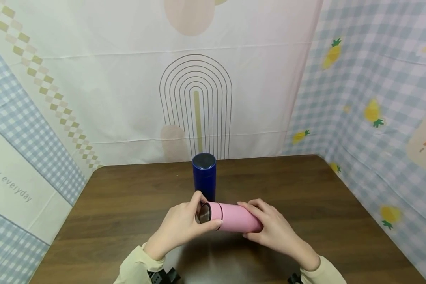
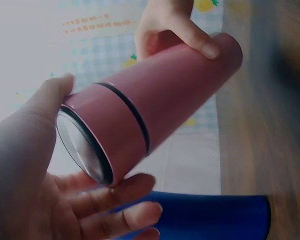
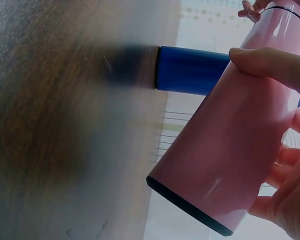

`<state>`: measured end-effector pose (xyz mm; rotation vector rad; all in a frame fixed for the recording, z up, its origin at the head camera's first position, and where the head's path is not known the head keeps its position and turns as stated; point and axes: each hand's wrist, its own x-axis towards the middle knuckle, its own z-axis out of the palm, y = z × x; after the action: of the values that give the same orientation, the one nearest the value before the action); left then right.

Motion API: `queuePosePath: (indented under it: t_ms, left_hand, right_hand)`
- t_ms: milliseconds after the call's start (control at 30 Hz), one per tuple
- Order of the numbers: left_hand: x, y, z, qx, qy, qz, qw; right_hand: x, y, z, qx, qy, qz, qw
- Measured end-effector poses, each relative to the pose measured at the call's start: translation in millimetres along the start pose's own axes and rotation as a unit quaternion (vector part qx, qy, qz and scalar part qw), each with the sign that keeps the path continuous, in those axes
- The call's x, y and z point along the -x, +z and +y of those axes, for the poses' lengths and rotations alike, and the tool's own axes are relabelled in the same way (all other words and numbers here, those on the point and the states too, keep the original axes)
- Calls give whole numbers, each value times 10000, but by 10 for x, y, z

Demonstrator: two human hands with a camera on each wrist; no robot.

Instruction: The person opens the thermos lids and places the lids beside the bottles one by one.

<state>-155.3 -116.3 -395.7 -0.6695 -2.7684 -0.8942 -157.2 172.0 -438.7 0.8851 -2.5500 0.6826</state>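
Observation:
A pink thermos (image 1: 238, 218) lies nearly level in the air above the table, its lid end to the left. My left hand (image 1: 180, 224) grips the pink lid (image 2: 110, 122), thumb on one side and fingers on the other; a round metallic disc shows on the lid's end. Around the lower body is my right hand (image 1: 275, 225), its thumb pressing the pink wall near the black base (image 3: 190, 206). Just behind them a blue thermos (image 1: 204, 179) with a dark top stands upright, its lower part partly hidden by the left hand and pink thermos.
The brown wooden table (image 1: 135, 197) spreads beneath both hands. A pale patterned cloth (image 1: 120, 98) hangs behind its far edge, and blue checked cloth (image 1: 369, 150) covers the right side. Black straps with devices (image 1: 161, 277) sit at the wrists.

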Motion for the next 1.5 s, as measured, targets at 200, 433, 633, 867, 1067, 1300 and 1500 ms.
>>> queuePosePath:
  t_ms: [200,433,633,867,1067,1300,1500]
  left_hand:
    - [10,-12,-54,47,882,340,9955]
    - [19,-78,-98,417,2662,221,9628]
    - [39,-115,-131,438,3144,159,9481]
    - [64,-101,-121,628,2917,307,9539]
    - [70,-99,-91,638,1953,406,9778]
    - [65,-129,-18,418,781,247,9958]
    - [64,-124,7,216,92,74,9997]
  right_hand:
    - [19,-3,17,-122,79,145,9998]
    - [31,-39,10,-513,8,2,9987]
    - [27,-64,-18,-698,-78,-43,9975]
    - [34,-67,-29,-676,-11,-150,9976]
    - [16,-78,-13,-580,-171,5,9982]
    - [-7,-73,-21,-385,-149,12,9991]
    - [3,-45,-36,-379,-119,-39,9992]
